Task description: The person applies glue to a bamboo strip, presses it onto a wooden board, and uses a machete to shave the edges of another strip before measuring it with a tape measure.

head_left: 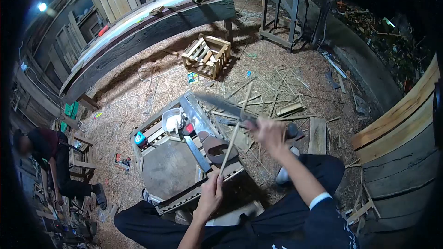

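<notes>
Closed around the lower end of a thin wooden stick, my left hand is just off the near right corner of a low slatted workbench. The stick slants up and away from me. My right hand, smeared by motion, grips a large knife whose long, blurred blade points left and crosses the stick. Beneath the stick, a handsaw with a brown handle lies on the bench beside a bluish flat strip. A white tub and a blue-topped can are farther left.
A wooden crate sits on the shavings-covered floor before a long heavy bench. Thin strips and a short plank lie to the right. Large boards stand at far right. At left, another person bends beside a wooden frame.
</notes>
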Action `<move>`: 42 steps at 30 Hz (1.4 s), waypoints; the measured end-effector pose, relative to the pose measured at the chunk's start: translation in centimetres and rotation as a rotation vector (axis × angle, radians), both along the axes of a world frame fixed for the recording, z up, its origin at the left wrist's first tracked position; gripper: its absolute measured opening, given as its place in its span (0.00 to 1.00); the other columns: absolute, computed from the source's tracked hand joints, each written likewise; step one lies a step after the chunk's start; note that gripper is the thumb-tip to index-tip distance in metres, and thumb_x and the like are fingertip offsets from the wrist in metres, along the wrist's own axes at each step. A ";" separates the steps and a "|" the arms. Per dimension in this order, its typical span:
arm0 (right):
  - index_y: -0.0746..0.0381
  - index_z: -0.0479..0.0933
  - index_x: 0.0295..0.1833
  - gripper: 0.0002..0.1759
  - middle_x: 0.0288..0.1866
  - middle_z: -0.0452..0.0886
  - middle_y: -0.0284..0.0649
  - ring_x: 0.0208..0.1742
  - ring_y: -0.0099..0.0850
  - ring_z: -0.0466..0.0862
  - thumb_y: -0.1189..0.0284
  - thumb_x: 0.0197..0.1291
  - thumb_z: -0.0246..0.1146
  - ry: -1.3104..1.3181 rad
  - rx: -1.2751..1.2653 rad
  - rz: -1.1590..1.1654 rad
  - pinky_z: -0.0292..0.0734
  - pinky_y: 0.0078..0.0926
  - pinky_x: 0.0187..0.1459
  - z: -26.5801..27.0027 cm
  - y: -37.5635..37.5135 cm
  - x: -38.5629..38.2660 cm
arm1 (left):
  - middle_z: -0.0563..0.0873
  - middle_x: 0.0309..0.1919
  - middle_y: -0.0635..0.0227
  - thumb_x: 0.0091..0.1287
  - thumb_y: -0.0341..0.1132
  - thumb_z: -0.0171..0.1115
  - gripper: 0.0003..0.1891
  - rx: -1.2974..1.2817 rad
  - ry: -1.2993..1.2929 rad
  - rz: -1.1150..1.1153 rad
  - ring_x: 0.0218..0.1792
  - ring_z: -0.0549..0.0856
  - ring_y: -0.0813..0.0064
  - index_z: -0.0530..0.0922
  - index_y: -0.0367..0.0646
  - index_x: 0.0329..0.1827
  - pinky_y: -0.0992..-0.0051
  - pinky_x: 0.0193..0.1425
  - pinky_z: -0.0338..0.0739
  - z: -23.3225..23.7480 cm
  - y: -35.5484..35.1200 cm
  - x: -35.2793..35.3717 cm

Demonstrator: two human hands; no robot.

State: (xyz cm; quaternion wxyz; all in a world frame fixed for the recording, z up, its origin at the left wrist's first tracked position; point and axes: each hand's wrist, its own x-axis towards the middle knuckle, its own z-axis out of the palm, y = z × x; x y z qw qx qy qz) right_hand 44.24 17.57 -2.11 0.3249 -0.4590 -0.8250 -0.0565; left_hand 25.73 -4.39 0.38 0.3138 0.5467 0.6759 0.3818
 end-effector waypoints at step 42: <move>0.57 0.75 0.30 0.41 0.17 0.80 0.41 0.16 0.34 0.81 0.32 0.79 0.43 0.085 -0.448 -0.026 0.74 0.36 0.18 1.6 -2.1 -0.3 | 0.68 0.23 0.82 0.89 0.48 0.49 0.17 -0.185 -0.694 -0.044 0.20 0.66 0.89 0.73 0.46 0.42 0.81 0.22 0.60 -1.7 0.0 -1.0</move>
